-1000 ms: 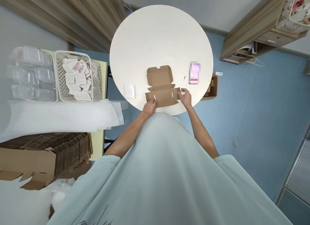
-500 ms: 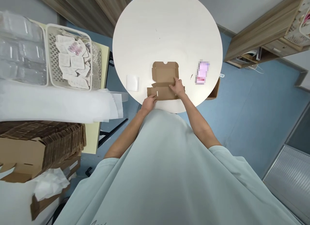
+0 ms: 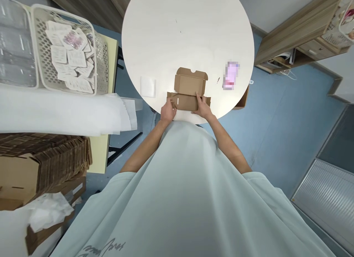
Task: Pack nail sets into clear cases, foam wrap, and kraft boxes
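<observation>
A brown cardboard box [image 3: 190, 84], partly folded with its lid laid back, rests on the round white table [image 3: 188, 35] close to my body. At its near left corner my left hand [image 3: 168, 111] grips the side flap, fingers over the cardboard. My right hand [image 3: 203, 107] holds the near right part, fingertips inside the fold and thumb toward the front edge. Left of the box lies a small white packet [image 3: 148, 86]. A pink and purple item [image 3: 231, 75], blurred out, lies to the right.
On the left side table stand a white basket [image 3: 101, 65] of white packets and a bin of clear plastic containers [image 3: 16, 43]. White sheets [image 3: 63, 111] and a stack of flat cardboard boxes [image 3: 61, 164] lie nearer. A wooden cabinet [image 3: 293, 31] stands right.
The box's front panel and lid flaps have bent upward. My left hand has shifted onto the left flap, and my right fingers have moved down to the near panel. The view has shifted slightly.
</observation>
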The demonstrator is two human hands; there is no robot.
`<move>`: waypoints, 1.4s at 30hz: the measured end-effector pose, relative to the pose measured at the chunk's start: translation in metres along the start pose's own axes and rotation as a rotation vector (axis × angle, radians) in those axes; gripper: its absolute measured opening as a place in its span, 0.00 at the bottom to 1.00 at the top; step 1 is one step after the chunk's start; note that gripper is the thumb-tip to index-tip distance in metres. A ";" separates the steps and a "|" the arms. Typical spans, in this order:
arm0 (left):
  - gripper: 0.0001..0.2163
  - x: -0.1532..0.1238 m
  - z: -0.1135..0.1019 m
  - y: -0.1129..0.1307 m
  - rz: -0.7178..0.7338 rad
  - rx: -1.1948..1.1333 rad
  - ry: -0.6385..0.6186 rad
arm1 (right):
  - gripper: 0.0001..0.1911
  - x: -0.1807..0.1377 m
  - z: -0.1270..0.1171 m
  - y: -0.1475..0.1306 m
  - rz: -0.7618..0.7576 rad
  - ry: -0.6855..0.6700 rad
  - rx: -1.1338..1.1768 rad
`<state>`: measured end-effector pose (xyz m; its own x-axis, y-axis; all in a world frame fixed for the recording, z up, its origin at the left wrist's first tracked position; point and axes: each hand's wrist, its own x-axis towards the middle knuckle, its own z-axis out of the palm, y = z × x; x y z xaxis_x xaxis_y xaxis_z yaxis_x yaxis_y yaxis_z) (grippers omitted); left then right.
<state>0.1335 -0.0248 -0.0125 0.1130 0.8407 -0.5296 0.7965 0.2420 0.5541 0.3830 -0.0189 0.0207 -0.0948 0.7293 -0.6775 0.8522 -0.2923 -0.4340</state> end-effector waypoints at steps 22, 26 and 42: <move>0.10 -0.007 -0.029 0.002 -0.124 0.078 0.012 | 0.73 0.011 0.012 0.002 -0.001 0.050 0.018; 0.12 -0.012 -0.023 0.021 -0.088 0.058 -0.027 | 0.74 0.010 0.015 0.001 0.000 0.048 0.016; 0.10 0.005 -0.016 0.034 -0.145 0.153 -0.082 | 0.78 0.019 0.017 0.013 -0.036 0.024 0.043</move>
<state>0.1519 -0.0052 0.0140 0.0336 0.7586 -0.6507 0.8879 0.2762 0.3679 0.3839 -0.0197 -0.0081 -0.1121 0.7546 -0.6465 0.8255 -0.2914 -0.4834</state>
